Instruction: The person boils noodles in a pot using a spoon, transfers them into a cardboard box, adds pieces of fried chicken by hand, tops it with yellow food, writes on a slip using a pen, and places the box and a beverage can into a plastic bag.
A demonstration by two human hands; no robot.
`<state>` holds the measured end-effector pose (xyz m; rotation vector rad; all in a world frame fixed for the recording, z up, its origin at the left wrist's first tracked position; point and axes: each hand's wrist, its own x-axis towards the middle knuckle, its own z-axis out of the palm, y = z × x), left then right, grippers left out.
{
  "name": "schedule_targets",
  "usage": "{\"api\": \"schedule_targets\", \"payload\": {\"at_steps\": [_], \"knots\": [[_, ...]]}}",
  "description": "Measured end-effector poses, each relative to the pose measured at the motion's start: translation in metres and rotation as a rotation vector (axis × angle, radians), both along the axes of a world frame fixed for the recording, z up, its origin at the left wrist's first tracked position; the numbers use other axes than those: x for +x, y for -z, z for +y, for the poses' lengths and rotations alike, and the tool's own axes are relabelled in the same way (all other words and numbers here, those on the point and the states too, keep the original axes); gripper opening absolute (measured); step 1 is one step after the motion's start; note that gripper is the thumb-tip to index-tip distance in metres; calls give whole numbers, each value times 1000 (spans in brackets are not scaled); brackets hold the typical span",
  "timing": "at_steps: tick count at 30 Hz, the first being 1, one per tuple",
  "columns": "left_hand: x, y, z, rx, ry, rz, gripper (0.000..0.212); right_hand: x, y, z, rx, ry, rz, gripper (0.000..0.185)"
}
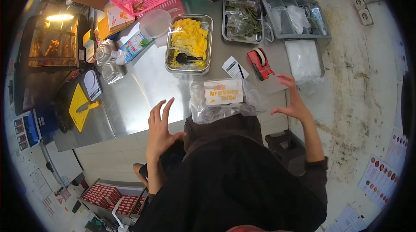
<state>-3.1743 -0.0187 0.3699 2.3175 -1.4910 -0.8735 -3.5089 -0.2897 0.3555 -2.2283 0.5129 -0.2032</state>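
Note:
My left hand [162, 128] is raised at the table's front edge, fingers apart and nothing in them. On the other side, my right hand [292, 98] is likewise spread and bare, near a red tape dispenser [260, 64]. Between the two, a clear plastic bag [208, 112] lies at the table edge against my front. A white printed card or box [224, 92] sits on or inside it; I cannot tell which. Just beyond is a printed paper slip [232, 67] with a dark pen [240, 71] across it.
A lidless container of yellow crumbly food [189, 37] holds a black scoop [187, 58]. Behind stand a tray of leaf-filled packets [243, 19], a grey divided tray [279, 32] and a pink basket [159, 3]. Leftward, a knife [85, 107] rests on a yellow cutting board [78, 118].

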Motion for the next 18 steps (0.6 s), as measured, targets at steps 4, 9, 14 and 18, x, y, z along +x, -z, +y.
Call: {"api": "schedule_targets", "payload": {"at_steps": [4, 9, 14, 18], "knots": [[-4, 184, -10, -199, -36, 55, 99, 11, 172, 24, -108, 250, -165, 68], [-37, 258, -68, -210, 167, -193, 62, 112, 233, 81, -130, 92, -234, 41], [-47, 282, -74, -558, 40, 197, 42, 130, 294, 106, 39, 570, -213, 27], [-52, 260, -85, -480, 26, 333, 52, 139, 283, 87, 823, 695, -220, 25]]}}
